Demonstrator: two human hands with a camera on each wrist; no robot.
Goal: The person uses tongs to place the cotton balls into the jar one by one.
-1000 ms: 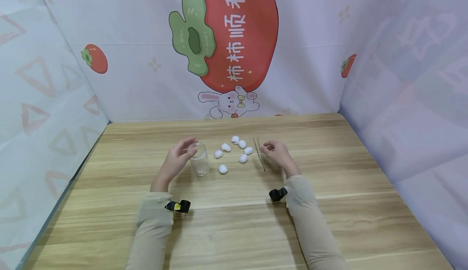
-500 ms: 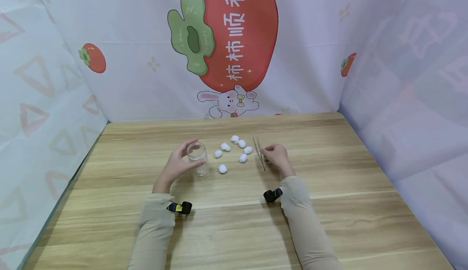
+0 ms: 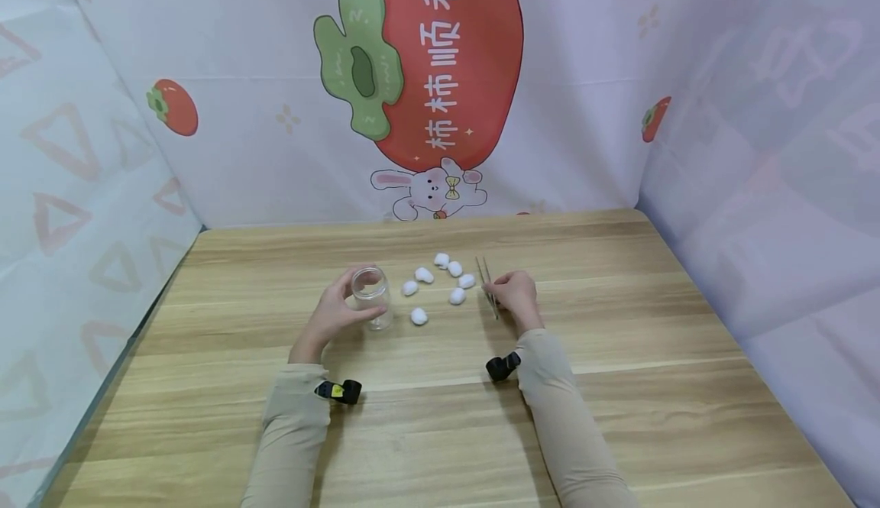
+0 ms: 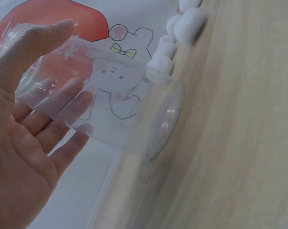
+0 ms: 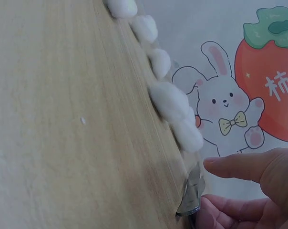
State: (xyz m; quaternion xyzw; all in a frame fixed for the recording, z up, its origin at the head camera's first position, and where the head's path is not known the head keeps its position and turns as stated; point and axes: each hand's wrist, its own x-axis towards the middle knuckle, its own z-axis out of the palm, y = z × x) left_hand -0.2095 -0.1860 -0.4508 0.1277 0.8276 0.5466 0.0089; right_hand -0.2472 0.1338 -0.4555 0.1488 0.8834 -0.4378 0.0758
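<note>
Tweezers (image 5: 190, 198) lie on the tabletop (image 3: 406, 431), a bit R of centre, just beside the R hand (image 3: 516, 294), by far the nearer of the two hands. Key relation: their long axis runs mostly straight out from the person, spread tips at the far end & leaning slightly L, joined end toward the person, so the R hand is side-on to them, at their R flank, approx mid-length. In the right wrist view its thumb & fingers are parted, w/ the tweezers by the gap; fingers look v. close to the metal, but can't tell for sure if they touch. L hand (image 3: 335, 311) is curved round the glass jar (image 3: 383, 296), thumb on the near side, other fingers seen thru the glass; jar looks upright in the head view, mouth up. Btwn jar & tweezers: 7 cotton balls (image 3: 457, 296), loosely scattered, the R-most ones near the tweezers, one nearer the person & close to the jar. Behind the tabletop: backdrop (image 3: 584, 57) w/ a big persimmon & rabbit print.
</note>
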